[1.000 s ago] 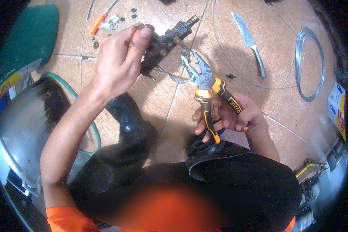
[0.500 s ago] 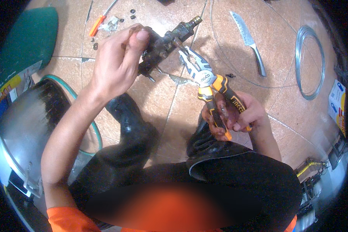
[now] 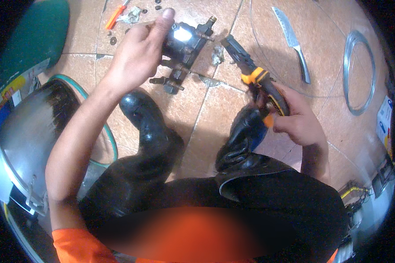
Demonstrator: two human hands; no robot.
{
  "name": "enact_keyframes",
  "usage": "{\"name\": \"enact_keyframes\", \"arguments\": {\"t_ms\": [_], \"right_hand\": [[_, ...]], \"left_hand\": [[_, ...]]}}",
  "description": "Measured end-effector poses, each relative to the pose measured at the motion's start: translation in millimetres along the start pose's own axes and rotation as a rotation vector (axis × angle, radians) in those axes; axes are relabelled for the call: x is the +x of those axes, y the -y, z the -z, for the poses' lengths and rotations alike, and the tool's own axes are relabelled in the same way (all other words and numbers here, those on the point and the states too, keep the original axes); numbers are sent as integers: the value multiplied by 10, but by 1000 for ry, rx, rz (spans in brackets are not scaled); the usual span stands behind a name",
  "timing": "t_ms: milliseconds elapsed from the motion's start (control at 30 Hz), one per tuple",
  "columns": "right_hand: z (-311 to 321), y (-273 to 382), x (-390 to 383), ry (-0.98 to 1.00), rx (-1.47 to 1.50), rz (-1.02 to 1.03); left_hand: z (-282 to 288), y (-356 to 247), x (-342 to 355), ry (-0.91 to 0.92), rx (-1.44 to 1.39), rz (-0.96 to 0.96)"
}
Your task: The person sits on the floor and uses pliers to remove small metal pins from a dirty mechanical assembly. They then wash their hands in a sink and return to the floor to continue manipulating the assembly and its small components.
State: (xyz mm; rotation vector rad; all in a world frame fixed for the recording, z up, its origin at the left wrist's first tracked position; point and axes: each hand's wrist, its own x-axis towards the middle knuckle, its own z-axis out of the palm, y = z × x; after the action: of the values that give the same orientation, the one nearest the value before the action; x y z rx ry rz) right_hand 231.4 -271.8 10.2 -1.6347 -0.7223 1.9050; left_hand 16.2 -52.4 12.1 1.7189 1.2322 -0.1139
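Observation:
My left hand (image 3: 138, 57) is closed on a dark, grimy metal valve block (image 3: 180, 59), gripping its far left side. Stubby fittings stick out of the block, and a brass-coloured nozzle tops its far end. To the right, my right hand (image 3: 289, 109) wraps round the black and yellow handles of combination pliers (image 3: 252, 65). The pliers are turned edge-on, their jaws pointing up and left, a little apart from the block. Whether the jaws are closed cannot be made out from this angle.
A kitchen knife (image 3: 294, 46) and a coil of wire (image 3: 348, 74) lie on the tiled floor to the right. Far left are an orange-handled screwdriver (image 3: 114, 17) and small dark rings (image 3: 113, 40). A metal pot (image 3: 35, 127) stands by a green hose (image 3: 111, 136) at left.
The pliers have come away from the block, moved right and rolled edge-on. My left hand has turned the block, so a shiny face and more fittings show.

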Motion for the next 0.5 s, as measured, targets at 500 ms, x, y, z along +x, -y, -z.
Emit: {"name": "enact_keyframes", "arguments": {"t_ms": [500], "right_hand": [[-29,-121,42,682,1153,33]], "left_hand": [[96,-35,22,18,-322,91]]}}
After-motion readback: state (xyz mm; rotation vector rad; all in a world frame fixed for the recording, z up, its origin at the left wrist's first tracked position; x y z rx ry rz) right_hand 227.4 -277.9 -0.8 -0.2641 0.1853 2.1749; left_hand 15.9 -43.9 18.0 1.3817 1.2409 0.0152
